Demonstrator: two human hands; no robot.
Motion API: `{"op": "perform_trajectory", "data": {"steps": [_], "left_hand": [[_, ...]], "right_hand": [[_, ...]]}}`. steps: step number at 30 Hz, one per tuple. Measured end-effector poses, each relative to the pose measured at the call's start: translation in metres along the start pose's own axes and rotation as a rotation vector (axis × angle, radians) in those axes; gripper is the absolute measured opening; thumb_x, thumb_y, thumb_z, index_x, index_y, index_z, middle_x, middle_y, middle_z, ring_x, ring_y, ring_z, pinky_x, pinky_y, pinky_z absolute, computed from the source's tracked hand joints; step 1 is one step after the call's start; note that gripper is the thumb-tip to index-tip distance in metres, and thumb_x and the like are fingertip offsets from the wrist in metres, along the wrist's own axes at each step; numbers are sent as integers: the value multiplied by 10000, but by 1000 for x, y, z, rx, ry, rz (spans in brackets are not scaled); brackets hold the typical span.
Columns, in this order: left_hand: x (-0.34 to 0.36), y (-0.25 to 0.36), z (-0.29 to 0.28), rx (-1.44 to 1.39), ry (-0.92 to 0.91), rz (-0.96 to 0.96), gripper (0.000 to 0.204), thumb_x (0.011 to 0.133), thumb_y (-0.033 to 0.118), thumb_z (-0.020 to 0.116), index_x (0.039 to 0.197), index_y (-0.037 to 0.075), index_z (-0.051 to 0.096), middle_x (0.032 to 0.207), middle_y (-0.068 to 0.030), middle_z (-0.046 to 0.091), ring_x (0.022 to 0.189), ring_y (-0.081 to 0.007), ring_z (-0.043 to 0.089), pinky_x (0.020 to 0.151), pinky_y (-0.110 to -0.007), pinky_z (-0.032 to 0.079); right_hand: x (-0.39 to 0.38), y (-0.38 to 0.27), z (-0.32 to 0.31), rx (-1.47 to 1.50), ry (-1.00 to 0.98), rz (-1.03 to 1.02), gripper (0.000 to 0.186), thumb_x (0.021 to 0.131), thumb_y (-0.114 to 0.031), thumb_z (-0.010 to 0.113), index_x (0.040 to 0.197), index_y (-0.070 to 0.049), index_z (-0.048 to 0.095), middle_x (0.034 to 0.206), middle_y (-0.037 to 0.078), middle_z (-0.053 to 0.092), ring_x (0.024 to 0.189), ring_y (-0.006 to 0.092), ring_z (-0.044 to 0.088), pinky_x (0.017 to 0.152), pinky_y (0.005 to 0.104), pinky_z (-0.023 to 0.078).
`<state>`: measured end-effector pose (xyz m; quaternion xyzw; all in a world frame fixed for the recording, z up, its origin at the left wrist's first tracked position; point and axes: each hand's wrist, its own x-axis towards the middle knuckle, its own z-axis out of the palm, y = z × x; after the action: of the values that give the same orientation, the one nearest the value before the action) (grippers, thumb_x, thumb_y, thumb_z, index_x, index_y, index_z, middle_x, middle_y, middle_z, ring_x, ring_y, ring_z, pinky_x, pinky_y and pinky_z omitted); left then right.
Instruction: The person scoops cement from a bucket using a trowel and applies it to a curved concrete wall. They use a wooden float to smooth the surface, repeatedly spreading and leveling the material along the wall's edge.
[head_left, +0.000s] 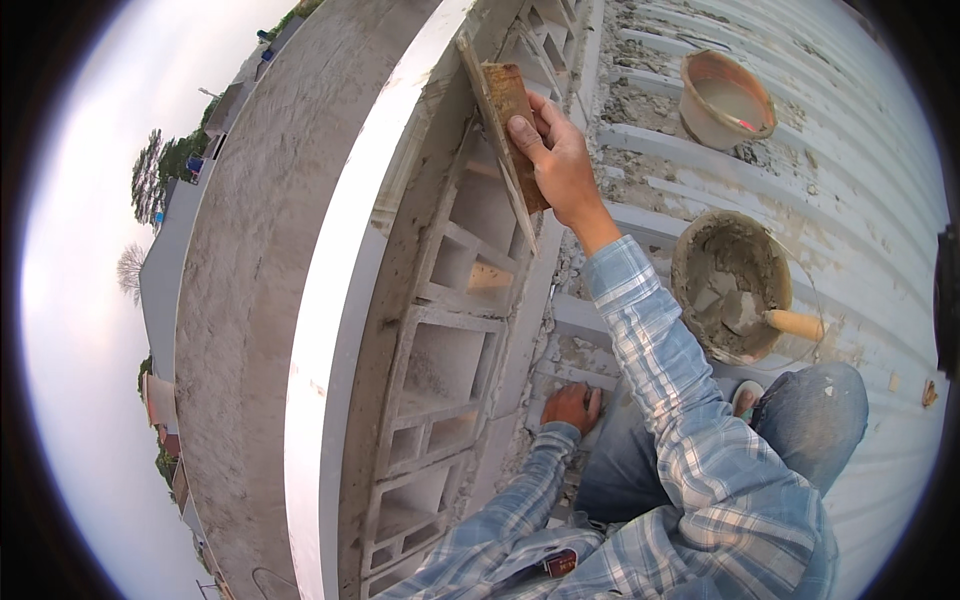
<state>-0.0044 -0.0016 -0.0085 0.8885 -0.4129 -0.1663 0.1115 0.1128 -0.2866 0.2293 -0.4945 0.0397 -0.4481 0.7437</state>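
My right hand [565, 165] reaches up and grips the brown handle of a wooden float [492, 130]. The float's long thin board stands on edge against the mortared strip [400, 235] above the ventilation blocks [440, 365]. Lower down, my left hand [572, 408] rests on the ledge at the foot of the blocks with its fingers curled in; whatever it may hold is hidden. To the right of my right forearm sits a bucket of wet mortar [712, 250]. A trowel [795, 324] with a pale wooden handle lies in it, its blade partly in the mortar.
A second bucket [730, 105] with cloudy liquid stands farther off on the ribbed metal roof [850, 220]. Mortar crumbs [640, 100] litter the roof along the wall. A long white bar [325, 340] edges the wall top, with a rough grey surface [250, 270] beyond. My bent knee [825, 410] is at lower right.
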Motion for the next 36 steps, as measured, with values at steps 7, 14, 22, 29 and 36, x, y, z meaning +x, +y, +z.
{"op": "perform_trajectory", "data": {"steps": [7, 14, 22, 29, 36], "left_hand": [[-4, 1, -1, -42, 33, 2, 353, 954, 368, 600, 771, 66, 610, 789, -153, 636, 761, -359, 624, 730, -480, 493], [0, 8, -12, -21, -39, -76, 342, 953, 374, 595, 829, 57, 622, 843, -170, 657, 809, -378, 629, 759, -494, 494], [-1, 8, -13, -107, 0, -50, 347, 960, 381, 580, 868, 50, 631, 879, -184, 670, 860, -378, 644, 805, -498, 497], [-6, 5, -20, -16, -178, -114, 380, 1002, 404, 484, 935, 58, 628, 963, -163, 673, 955, -333, 638, 902, -458, 477], [2, 9, -16, -22, -53, -43, 349, 964, 382, 562, 893, 50, 642, 905, -180, 684, 875, -357, 657, 840, -485, 509]], "right_hand": [[-44, -30, 24, 31, -255, -58, 519, 1007, -287, 628, 1411, 11, 495, 1304, 159, 634, 1247, 231, 584, 1062, 348, 439], [-35, -31, -8, 319, -64, 67, 588, 994, -301, 650, 1438, 25, 446, 1298, 131, 625, 1171, 181, 603, 1032, 321, 453], [-15, -24, 14, -230, -29, -224, 538, 947, -257, 712, 1354, 31, 508, 1226, 149, 650, 1121, 221, 630, 972, 348, 495], [-72, -48, 34, -344, -379, -280, 527, 928, -250, 733, 1330, 24, 532, 1220, 151, 653, 1097, 241, 643, 966, 356, 496], [113, -23, -48, -148, 31, -142, 472, 1008, -180, 627, 1392, 42, 467, 1264, 133, 644, 1142, 185, 616, 992, 305, 468]]}}
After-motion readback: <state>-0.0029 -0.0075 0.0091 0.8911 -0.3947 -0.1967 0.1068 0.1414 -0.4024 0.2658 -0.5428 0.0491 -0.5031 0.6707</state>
